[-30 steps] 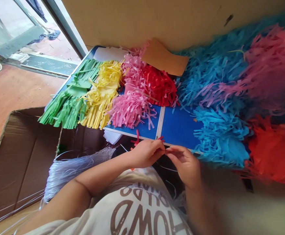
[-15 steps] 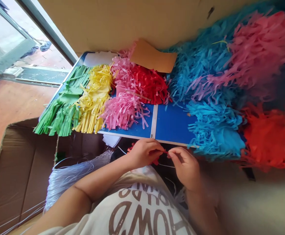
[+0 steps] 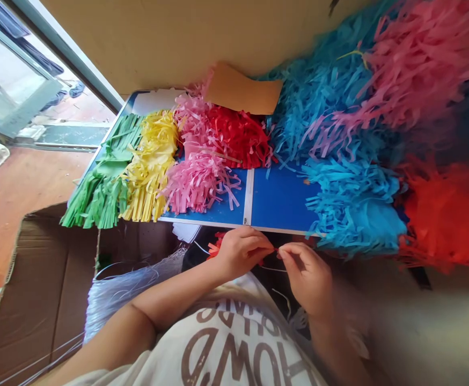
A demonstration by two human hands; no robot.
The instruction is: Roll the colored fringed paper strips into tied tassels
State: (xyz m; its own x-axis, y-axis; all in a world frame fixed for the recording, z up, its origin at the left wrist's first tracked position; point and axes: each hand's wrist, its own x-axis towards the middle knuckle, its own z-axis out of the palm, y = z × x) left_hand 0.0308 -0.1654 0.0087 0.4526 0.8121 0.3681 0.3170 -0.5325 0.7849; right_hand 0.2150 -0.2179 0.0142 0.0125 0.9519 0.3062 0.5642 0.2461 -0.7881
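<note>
My left hand (image 3: 240,251) is closed round a bunch of red paper fringe (image 3: 215,249), whose strips stick out at its left side. My right hand (image 3: 306,276) pinches the same red piece where the two hands meet, just below the near edge of the blue table (image 3: 277,201). A thin white string (image 3: 272,269) runs under the hands; I cannot tell which hand holds it.
On the table lie fringe piles: green (image 3: 105,182), yellow (image 3: 149,163), pink (image 3: 198,179), red (image 3: 240,136), blue (image 3: 351,198), orange-red (image 3: 447,214). A brown card (image 3: 242,91) leans at the wall. An open cardboard box (image 3: 37,289) and a bundle of white strings (image 3: 125,284) are at my left.
The view has shifted slightly. My hands stay together on the red fringe and have dropped a little lower below the table edge.
</note>
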